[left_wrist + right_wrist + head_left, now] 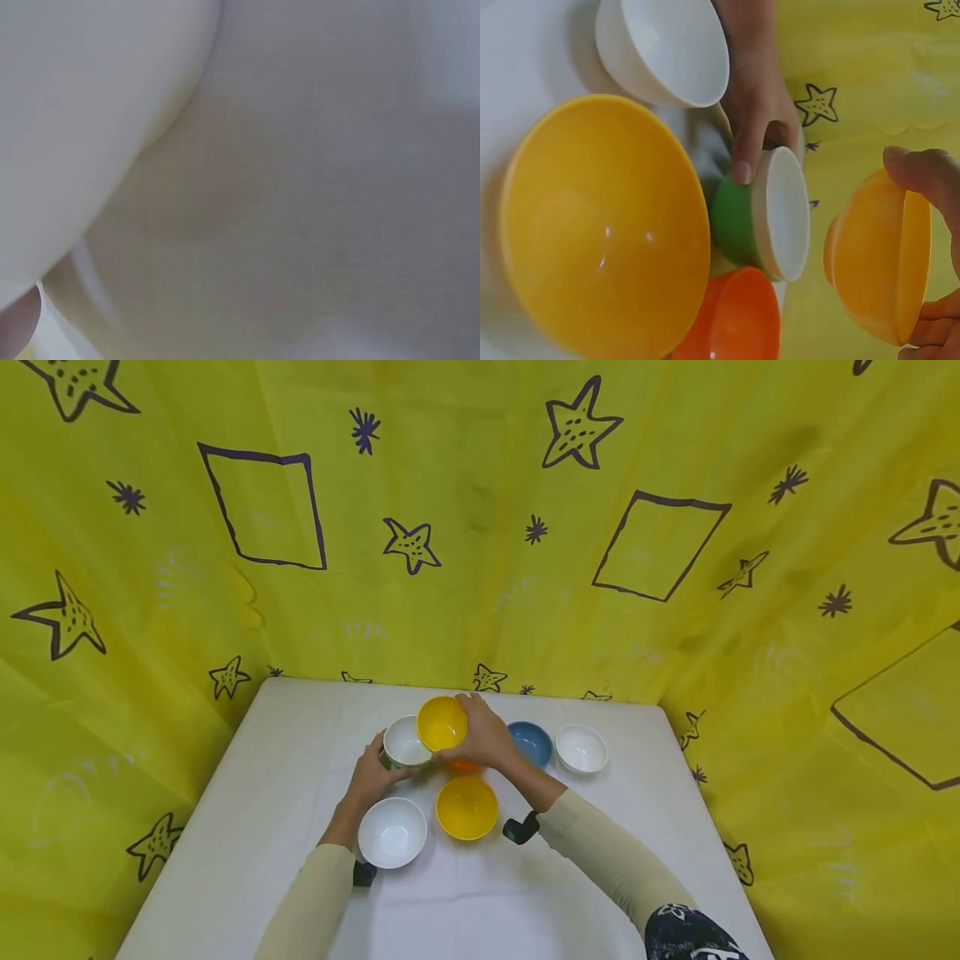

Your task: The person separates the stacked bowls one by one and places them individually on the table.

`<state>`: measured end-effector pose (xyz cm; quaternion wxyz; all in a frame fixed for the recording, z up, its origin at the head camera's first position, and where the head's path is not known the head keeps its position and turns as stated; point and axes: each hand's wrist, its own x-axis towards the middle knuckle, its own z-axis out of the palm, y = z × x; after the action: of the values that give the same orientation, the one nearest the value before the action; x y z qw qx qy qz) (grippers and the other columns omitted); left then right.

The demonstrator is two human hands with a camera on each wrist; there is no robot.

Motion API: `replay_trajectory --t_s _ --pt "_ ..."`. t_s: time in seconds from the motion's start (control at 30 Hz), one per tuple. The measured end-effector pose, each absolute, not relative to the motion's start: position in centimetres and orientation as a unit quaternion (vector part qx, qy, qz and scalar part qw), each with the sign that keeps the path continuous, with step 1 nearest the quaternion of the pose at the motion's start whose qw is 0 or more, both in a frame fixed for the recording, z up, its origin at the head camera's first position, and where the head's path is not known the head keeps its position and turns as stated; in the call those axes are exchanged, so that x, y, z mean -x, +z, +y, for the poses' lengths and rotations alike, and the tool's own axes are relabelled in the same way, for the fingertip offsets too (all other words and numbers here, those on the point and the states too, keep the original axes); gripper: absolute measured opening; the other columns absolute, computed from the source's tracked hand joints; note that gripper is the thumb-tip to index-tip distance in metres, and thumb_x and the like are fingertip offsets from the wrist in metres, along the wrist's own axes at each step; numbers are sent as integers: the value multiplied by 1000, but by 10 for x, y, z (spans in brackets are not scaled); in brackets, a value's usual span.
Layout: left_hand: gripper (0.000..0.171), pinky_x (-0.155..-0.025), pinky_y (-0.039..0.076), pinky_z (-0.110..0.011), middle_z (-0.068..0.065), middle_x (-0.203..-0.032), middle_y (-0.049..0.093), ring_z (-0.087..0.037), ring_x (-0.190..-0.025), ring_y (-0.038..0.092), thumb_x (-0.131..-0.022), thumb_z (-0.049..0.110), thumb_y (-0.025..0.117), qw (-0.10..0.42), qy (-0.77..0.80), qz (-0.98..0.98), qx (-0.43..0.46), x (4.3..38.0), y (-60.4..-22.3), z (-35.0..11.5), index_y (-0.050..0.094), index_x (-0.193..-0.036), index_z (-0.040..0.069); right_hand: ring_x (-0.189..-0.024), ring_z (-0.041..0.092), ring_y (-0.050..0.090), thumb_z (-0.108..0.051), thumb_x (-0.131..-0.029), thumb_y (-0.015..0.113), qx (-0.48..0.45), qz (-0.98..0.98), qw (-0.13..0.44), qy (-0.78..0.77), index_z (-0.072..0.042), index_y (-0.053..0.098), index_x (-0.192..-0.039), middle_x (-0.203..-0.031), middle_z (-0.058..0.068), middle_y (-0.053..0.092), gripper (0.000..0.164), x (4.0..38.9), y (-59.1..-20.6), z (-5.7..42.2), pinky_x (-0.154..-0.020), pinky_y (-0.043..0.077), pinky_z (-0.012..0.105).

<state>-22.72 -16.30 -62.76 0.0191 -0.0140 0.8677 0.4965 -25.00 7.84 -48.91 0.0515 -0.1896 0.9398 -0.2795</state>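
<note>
My right hand [483,735] holds a small yellow bowl [441,722] up off the table, thumb and fingers at its rim. In the right wrist view this yellow bowl [870,262] is tipped sideways beside a green bowl [735,221]. A white bowl [787,217] sits nested in the green one. My left hand [372,777] grips that green bowl, its thumb on the near side. Between the hands, an orange bowl [465,766] is mostly hidden under the right hand. The left wrist view is filled by a blurred white bowl [75,112] and a fingertip [16,326].
Nearer on the white table [465,910] stand a white bowl [392,832] and a larger yellow bowl [467,808]. Right of my right hand are a blue bowl [531,744] and another white bowl [581,749]. A yellow patterned curtain [465,610] surrounds the table's back and sides.
</note>
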Motion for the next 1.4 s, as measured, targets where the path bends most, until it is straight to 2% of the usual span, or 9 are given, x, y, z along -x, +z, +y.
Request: replay_trajectory --t_s 0.23,0.33,0.47,0.67,0.77,1.0,1.17,1.4 --pt "109 -124 19 -65 -20 -166 37 -44 -154 28 -81 41 92 23 491 870 20 227 -626 -162 31 -164 8 -156 40 26 -49 -69 94 150 943 34 -295 -4 41 -158 -162 18 43 112 226 -496 124 -114 40 67" --pt "109 -127 13 -62 -20 -166 36 -43 -155 26 -81 40 93 22 494 869 16 226 -623 -161 31 -164 8 -156 41 26 -48 -69 96 138 947 26 -288 -2 43 -156 -160 19 46 112 213 -503 147 -114 39 68" --pt "108 -128 4 -59 -19 -167 35 -41 -157 22 -81 37 93 25 499 866 12 225 -620 -161 30 -165 7 -146 41 40 -45 -66 97 125 950 12 -285 -2 46 -153 -152 19 52 109 196 -515 172 -110 45 66" --pt "108 -126 8 -64 -19 -167 34 -43 -157 19 -81 38 92 21 497 867 14 225 -622 -164 30 -164 7 -127 38 57 -44 -65 97 101 953 7 -285 1 49 -148 -141 19 59 106 175 -537 191 -102 53 60" --pt "108 -126 8 -65 -19 -168 33 -43 -157 18 -81 38 92 21 499 866 15 226 -623 -164 30 -165 8 -121 36 59 -43 -64 98 91 954 6 -286 0 49 -148 -141 19 58 106 168 -546 196 -101 55 59" --pt "107 -127 8 -64 -19 -167 35 -42 -157 21 -81 36 93 23 504 863 14 225 -622 -161 31 -164 8 -142 47 45 -42 -64 98 78 956 4 -281 5 44 -153 -154 27 48 115 159 -562 200 -106 49 64" --pt "107 -127 9 -63 -19 -166 37 -41 -156 25 -81 38 93 22 501 865 11 225 -623 -160 31 -164 8 -143 48 43 -43 -65 97 68 962 17 -265 5 44 -153 -152 27 50 113 158 -569 201 -108 48 64" --pt "108 -128 3 -58 -19 -166 37 -40 -156 24 -80 35 93 15 501 866 0 226 -623 -162 30 -164 6 -146 51 37 -43 -68 95 50 967 51 -243 11 42 -151 -153 31 48 112 160 -567 206 -112 44 65"
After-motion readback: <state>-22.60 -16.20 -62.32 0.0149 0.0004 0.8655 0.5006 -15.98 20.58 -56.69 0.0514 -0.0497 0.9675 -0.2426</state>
